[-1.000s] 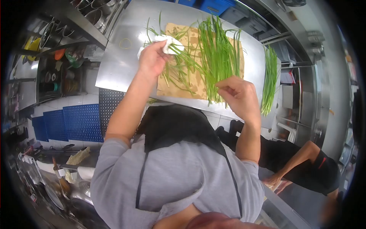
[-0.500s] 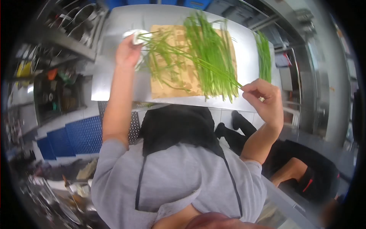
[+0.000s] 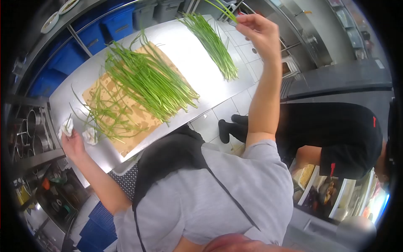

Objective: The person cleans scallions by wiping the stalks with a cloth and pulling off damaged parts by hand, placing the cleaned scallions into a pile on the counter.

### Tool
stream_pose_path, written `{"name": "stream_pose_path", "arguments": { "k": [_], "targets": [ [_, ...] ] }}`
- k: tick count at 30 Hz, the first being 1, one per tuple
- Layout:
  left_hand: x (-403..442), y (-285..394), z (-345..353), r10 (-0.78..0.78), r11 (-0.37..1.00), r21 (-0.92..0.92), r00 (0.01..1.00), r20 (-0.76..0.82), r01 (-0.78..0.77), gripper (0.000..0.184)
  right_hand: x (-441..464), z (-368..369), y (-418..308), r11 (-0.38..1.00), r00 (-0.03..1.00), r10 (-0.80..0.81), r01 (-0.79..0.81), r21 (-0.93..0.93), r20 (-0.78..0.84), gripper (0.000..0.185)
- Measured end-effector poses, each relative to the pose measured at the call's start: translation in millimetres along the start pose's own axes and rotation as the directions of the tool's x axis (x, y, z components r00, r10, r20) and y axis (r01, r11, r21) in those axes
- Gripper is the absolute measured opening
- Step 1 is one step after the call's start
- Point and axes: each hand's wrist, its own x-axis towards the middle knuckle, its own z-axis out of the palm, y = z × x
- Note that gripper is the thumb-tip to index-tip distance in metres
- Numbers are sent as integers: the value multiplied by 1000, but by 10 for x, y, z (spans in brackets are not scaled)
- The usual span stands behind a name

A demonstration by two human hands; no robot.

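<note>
My right hand is raised past the far right end of the metal table, fingers pinched round a few long green chives. At the table's left end, my left hand closes on a crumpled white paper towel. Another white wad lies just right of it. Between the hands, a large heap of chives rests on a damp-spotted brown paper sheet. Loose, thin strands are scattered over the sheet's left part. A neater bundle of chives lies apart, toward the right end.
A co-worker in black bends over food containers at my right. Blue bins line the far side of the table. Pots stand on a shelf at the left, and blue mats lie on the floor.
My view has turned to the right. My right hand has swung up and away from the heap with the chives. My left hand still grips the towel, now lower at the table's left end.
</note>
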Motion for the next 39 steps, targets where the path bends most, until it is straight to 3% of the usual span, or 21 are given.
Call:
{"name": "stream_pose_path", "arguments": {
  "k": [3,5,9,11,15,18,19,20,21,22,23,25,28,29,33,35,39],
  "targets": [
    [-242,-141,298,3,999,47,1000,-14,-2,23,132,226,1180,996,993,92,-92,4,-76,18],
    [-312,-259,214,-27,999,44,998,60,24,23,-23,406,1746,901,970,241,-230,-368,-15,17],
    [-451,-435,374,-92,995,25,995,34,92,26,-422,595,2091,793,916,401,-362,-490,-29,19],
    [-496,-453,424,-115,993,37,987,111,111,28,-537,620,2078,775,891,454,-410,-481,-28,20],
    [-706,-528,806,-147,988,56,981,128,141,27,-614,624,2102,743,893,450,-378,-552,-6,20],
    [-902,-650,1101,-183,982,72,968,170,173,32,-659,660,1950,643,900,436,-321,-695,-13,18],
    [-928,-738,1120,-219,972,127,960,173,198,33,-705,650,2097,680,966,259,-189,-709,-9,17],
    [-864,-757,1018,-231,962,186,961,151,202,34,-722,666,2176,716,996,85,-53,-696,12,15],
    [-660,-753,612,-227,942,278,967,120,187,32,-689,740,2145,789,998,66,-48,-613,7,15],
    [-601,-753,511,-292,945,191,949,121,266,30,-655,902,1710,835,990,126,-73,-545,61,16],
    [-737,-807,717,-250,954,195,962,108,226,32,-581,897,1241,859,978,184,-111,-500,98,17],
    [-1079,-850,1199,-204,962,202,974,96,182,36,-592,1097,677,923,963,187,-105,-369,192,18],
    [-1114,-833,1086,-259,965,102,945,198,243,41,-818,1572,222,992,917,125,-121,-33,380,19],
    [-1145,-820,1084,-260,965,94,946,193,246,41,-872,1715,101,985,892,83,-140,98,444,18],
    [-1256,-816,1039,-288,957,29,935,209,289,43,-1137,2292,-624,939,782,-63,-164,302,620,19],
    [-1290,-825,1008,-333,939,-4,914,232,344,42,-1243,2649,-717,885,753,-2,-305,352,658,24],
    [-1462,-817,1138,-379,920,212,888,261,330,40,-1294,3107,-835,751,609,90,-561,348,788,30]
  ]
}}
